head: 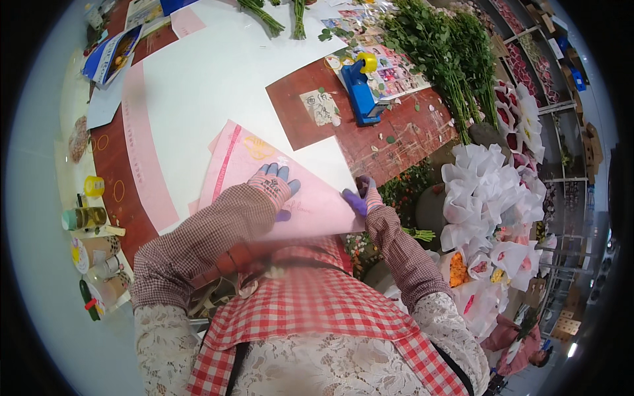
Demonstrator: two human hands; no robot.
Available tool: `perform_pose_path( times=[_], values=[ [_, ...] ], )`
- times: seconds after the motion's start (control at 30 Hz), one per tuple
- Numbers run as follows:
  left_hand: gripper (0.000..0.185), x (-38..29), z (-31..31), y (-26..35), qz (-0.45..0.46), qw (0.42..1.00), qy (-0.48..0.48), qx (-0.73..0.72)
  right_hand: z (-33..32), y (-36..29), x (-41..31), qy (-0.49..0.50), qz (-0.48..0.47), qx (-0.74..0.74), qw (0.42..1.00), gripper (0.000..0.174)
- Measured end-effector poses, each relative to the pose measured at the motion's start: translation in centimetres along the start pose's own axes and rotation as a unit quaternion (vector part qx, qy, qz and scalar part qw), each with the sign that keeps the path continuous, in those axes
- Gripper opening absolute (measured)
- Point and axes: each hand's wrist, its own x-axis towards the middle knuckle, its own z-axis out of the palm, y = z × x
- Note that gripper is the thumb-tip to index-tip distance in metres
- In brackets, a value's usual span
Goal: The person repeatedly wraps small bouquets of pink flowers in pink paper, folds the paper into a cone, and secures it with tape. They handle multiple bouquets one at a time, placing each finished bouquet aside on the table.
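Note:
A folded sheet of pink flower wrapping paper, with a darker pink stripe and gold print, lies near the table's front edge. My left hand, in a striped work glove with grey-blue fingertips, lies spread flat on its middle. At the paper's right corner is my right hand, in a glove with purple fingertips, its thumb and fingers around the corner; whether they pinch it is hard to see. Beneath and beyond the folded sheet spreads a large white sheet with a pink border.
A blue tape dispenser with yellow tape stands on the red tabletop. Long green stems lie at the back right. White-wrapped bouquets crowd the right side. Jars and cups line the left. A person is at the lower right.

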Motion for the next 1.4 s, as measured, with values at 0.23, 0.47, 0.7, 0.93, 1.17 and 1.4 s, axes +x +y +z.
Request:
perform_pose_path(
  times=[0.23, 0.47, 0.7, 0.93, 1.17, 1.4],
  values=[
    [0.090, 0.2, 0.1, -0.2, -0.030, 0.999, 0.013, -0.019, 1.2, -2.3, -2.8, -0.178, -0.036, -0.067, 0.981, 0.098],
    [0.107, -0.4, 0.8, -0.9, -0.034, 0.997, 0.047, -0.047, 1.1, -0.7, -1.5, -0.292, -0.210, -0.291, 0.887, 0.123],
    [0.090, -0.7, 0.3, -0.7, 0.004, 0.998, 0.055, 0.017, 1.0, -2.4, -2.3, -0.331, -0.227, -0.356, 0.844, 0.105],
    [0.076, 1.1, -0.3, -1.2, -0.098, 0.993, 0.064, 0.023, -0.4, -10.7, 1.3, -0.328, -0.372, -0.492, 0.716, 0.085],
    [0.067, 1.4, 0.0, -1.0, -0.120, 0.990, 0.063, 0.034, -7.2, -15.7, 9.2, -0.164, -0.042, 0.229, 0.959, 0.047],
    [0.068, 1.0, -1.3, -0.4, -0.131, 0.990, 0.048, 0.030, -9.1, -17.9, 25.4, -0.090, 0.015, -0.049, 0.995, 0.030]
  ],
)
